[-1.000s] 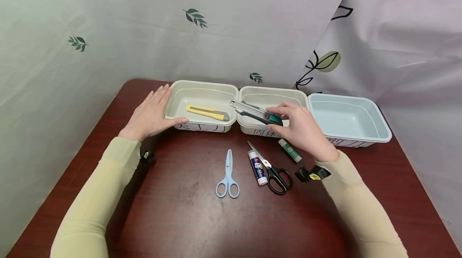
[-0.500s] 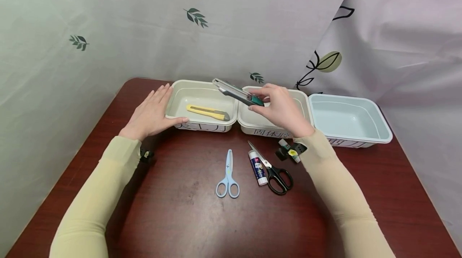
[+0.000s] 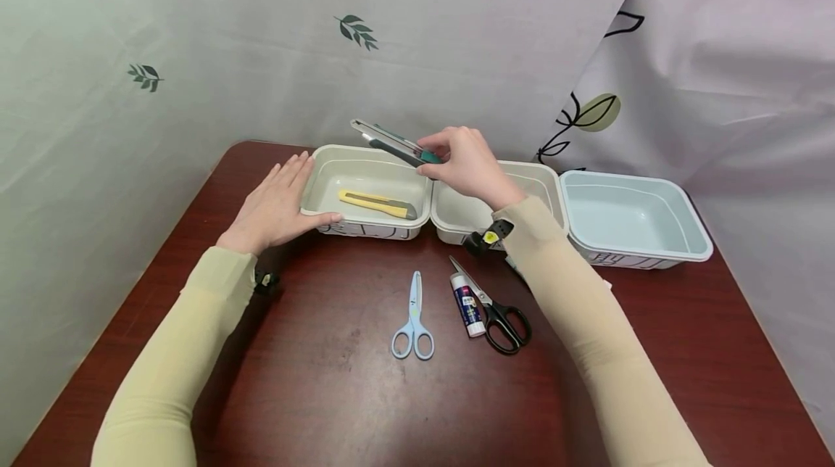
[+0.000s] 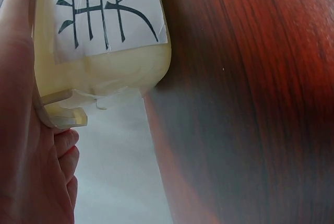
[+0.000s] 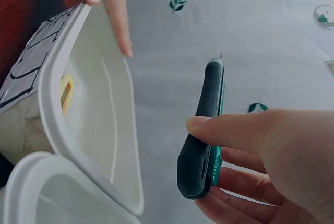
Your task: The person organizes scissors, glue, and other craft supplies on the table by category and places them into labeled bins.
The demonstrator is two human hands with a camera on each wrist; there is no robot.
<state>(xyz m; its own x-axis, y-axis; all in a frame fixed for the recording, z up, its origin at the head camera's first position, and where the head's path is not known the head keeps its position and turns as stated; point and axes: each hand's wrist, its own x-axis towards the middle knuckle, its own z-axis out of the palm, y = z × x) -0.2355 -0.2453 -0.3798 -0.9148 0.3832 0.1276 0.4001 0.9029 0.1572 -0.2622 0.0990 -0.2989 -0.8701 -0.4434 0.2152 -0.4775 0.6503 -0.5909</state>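
Note:
In the head view my right hand (image 3: 466,164) pinches a dark green and grey utility knife (image 3: 394,144) by its rear end, in the air over the back of the left cream bin (image 3: 365,230). The right wrist view shows the thumb on one side of the knife (image 5: 201,135) and fingers on the other. A yellow utility knife (image 3: 377,204) lies inside that bin. My left hand (image 3: 270,204) rests on the bin's left end, fingers extended along the rim and thumb over the front edge. The left wrist view shows the bin's paper label (image 4: 107,18) close up.
A second cream bin (image 3: 443,233) and a light blue bin (image 3: 642,253) continue the row rightward. Nearer lie light blue scissors (image 3: 412,322), a blue-and-white glue stick (image 3: 467,307) and black-handled scissors (image 3: 505,325). A patterned curtain (image 3: 261,54) hangs behind. My right forearm mostly hides another glue stick.
My right hand has carried the green and grey utility knife leftward and up, from over the middle bin to over the left one. My left hand has stayed in place.

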